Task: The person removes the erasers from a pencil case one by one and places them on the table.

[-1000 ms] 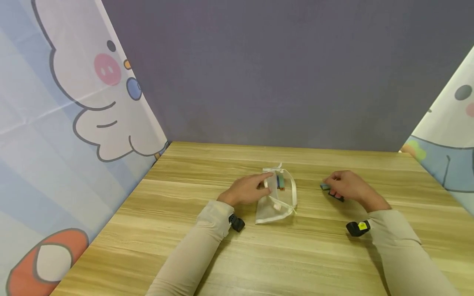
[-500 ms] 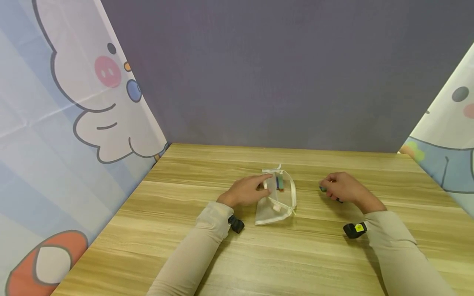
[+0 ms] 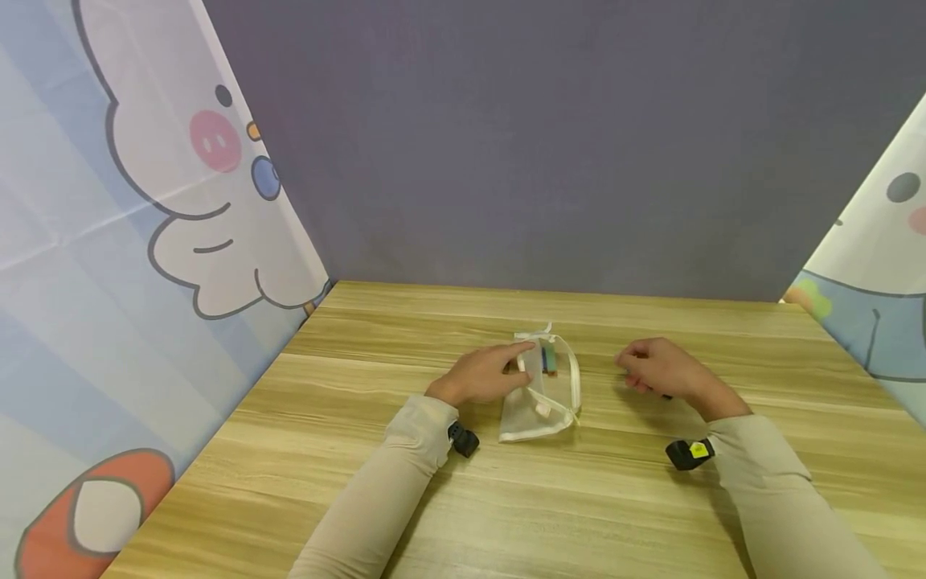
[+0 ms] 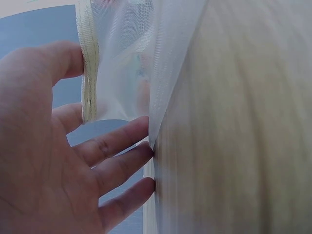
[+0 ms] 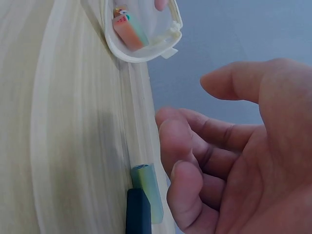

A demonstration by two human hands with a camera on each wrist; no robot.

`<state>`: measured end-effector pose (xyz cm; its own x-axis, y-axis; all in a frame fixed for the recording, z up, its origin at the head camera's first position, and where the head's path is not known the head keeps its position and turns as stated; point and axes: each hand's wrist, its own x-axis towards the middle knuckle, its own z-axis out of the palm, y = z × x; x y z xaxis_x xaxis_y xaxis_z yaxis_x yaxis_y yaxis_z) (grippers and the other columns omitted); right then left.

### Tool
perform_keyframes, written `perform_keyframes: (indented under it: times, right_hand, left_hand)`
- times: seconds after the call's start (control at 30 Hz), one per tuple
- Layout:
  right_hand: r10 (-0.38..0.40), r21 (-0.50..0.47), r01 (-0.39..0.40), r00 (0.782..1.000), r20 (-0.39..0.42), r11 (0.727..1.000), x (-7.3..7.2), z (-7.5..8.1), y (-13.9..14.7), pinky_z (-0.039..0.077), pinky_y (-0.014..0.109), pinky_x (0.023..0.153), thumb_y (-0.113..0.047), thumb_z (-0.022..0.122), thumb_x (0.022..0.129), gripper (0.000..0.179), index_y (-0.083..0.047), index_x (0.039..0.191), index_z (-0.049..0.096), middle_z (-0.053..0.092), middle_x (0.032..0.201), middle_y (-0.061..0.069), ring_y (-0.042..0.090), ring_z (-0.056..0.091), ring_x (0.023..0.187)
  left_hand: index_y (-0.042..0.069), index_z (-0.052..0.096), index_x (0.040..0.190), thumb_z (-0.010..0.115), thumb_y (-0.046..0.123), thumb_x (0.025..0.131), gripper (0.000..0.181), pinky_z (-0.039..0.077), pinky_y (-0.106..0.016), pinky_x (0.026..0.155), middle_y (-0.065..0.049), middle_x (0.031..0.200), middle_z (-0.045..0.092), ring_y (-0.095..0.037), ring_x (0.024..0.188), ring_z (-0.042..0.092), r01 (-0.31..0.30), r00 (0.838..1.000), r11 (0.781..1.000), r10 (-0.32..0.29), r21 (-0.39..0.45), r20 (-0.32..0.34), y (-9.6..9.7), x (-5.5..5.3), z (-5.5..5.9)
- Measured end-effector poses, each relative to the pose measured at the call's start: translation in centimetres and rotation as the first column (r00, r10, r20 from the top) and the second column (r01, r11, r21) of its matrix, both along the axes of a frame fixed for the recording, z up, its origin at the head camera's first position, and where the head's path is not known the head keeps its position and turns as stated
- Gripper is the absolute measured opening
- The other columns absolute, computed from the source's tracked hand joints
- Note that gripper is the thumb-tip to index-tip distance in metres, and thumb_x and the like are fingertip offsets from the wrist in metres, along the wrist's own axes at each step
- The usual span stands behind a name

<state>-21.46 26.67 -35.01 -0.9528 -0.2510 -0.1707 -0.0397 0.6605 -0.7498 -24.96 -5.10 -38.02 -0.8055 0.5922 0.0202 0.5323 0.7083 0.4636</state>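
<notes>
A see-through mesh bag (image 3: 519, 414) with white edging lies on the wooden table (image 3: 405, 490), in front of the person and between the two hands. Its mouth gapes toward the right hand's side. Inside, near the far end, a green block (image 3: 551, 356) with an orange-red end sits right beside a blue block (image 3: 544, 359). The right wrist view looks into the bag's mouth, where a block with a pink-orange face (image 5: 128, 33) shows near the rim, and behind it a smaller patterned piece (image 5: 120, 10). A pale patch lower in the bag is too small to make out.

The left hand (image 3: 485, 374) rests at the bag's near-left edge, thumb and forefinger apart and touching the edging, the other fingers stretched out below; it is spread rather than clenched.

The right hand (image 3: 661, 370) hovers to the right of the bag, apart from it. Its grip is released: the fingers curl loosely and the thumb stands well away from them. Just beside its fingers, outside the bag, a green-yellow block (image 5: 150, 192) and a dark block (image 5: 138, 212) lie on the table, close together; from the head view the hand hides most of them.
</notes>
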Motion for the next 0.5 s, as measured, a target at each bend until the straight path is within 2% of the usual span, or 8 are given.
perform_keyframes:
  times: [0.2,0.33,0.5]
  right_hand:
    - [0.009,0.010,-0.009,1.000,-0.004,1.000,-0.1,-0.3,-0.5,0.041,0.032,0.050,-0.034,0.052,0.105,0.038,0.001,0.115,0.064,0.065,0.089,0.012,0.025,0.058,0.072]
    - [0.023,0.021,-0.023,1.000,-0.001,1.000,-0.2,-0.2,-0.8,0.040,0.031,0.050,-0.033,0.052,0.105,0.038,0.002,0.114,0.063,0.065,0.087,0.012,0.025,0.060,0.074]
    - [0.054,0.023,-0.054,0.999,-0.004,0.998,-0.4,0.1,-1.3,0.046,0.033,0.055,-0.031,0.053,0.105,0.039,0.004,0.119,0.062,0.066,0.086,0.012,0.025,0.061,0.074]
  left_hand:
    - [0.038,0.033,0.157,0.050,0.050,0.099,0.062,0.037,-0.048,0.109,0.005,0.155,0.042,-0.022,0.140,0.042,-0.008,1.000,1.000,0.007,-0.020,-0.008,0.0,0.1,0.0]
    - [0.039,0.033,0.157,0.050,0.050,0.099,0.061,0.038,-0.049,0.108,0.006,0.155,0.042,-0.021,0.139,0.043,-0.009,1.000,1.000,0.009,-0.018,-0.007,0.0,0.2,0.0]
    - [0.039,0.032,0.157,0.049,0.050,0.100,0.061,0.038,-0.049,0.107,0.006,0.155,0.042,-0.021,0.139,0.043,-0.003,1.000,1.000,0.003,-0.022,-0.010,0.1,0.2,0.0]
